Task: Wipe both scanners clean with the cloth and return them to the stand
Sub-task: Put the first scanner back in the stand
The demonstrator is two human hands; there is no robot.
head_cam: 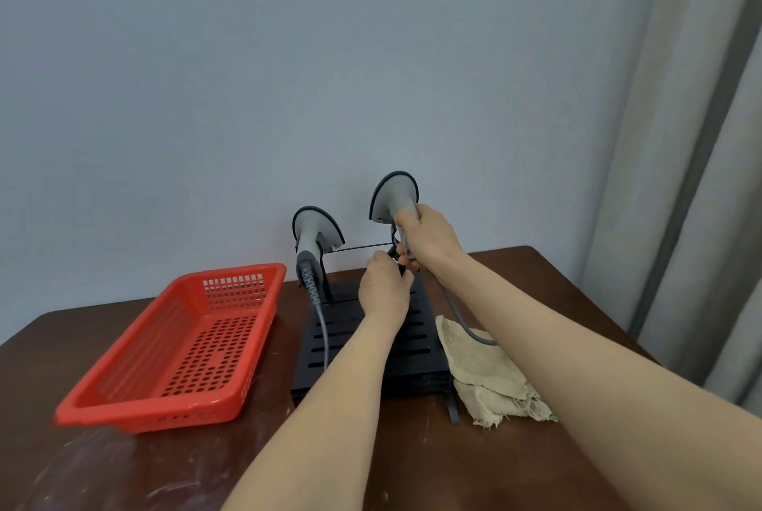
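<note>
Two grey barcode scanners with dark rims stand at the back of a black slotted stand. The left scanner rests on the stand's thin rail, its cable trailing toward me. My right hand grips the handle of the right scanner, held upright just above the rail's right end. My left hand pinches the black upright of the stand right below that scanner. The beige frayed cloth lies on the table to the right of the stand, with the right scanner's grey cable across it.
A red perforated plastic basket sits left of the stand on the brown wooden table. A pale wall rises right behind the stand, and a grey curtain hangs at the right.
</note>
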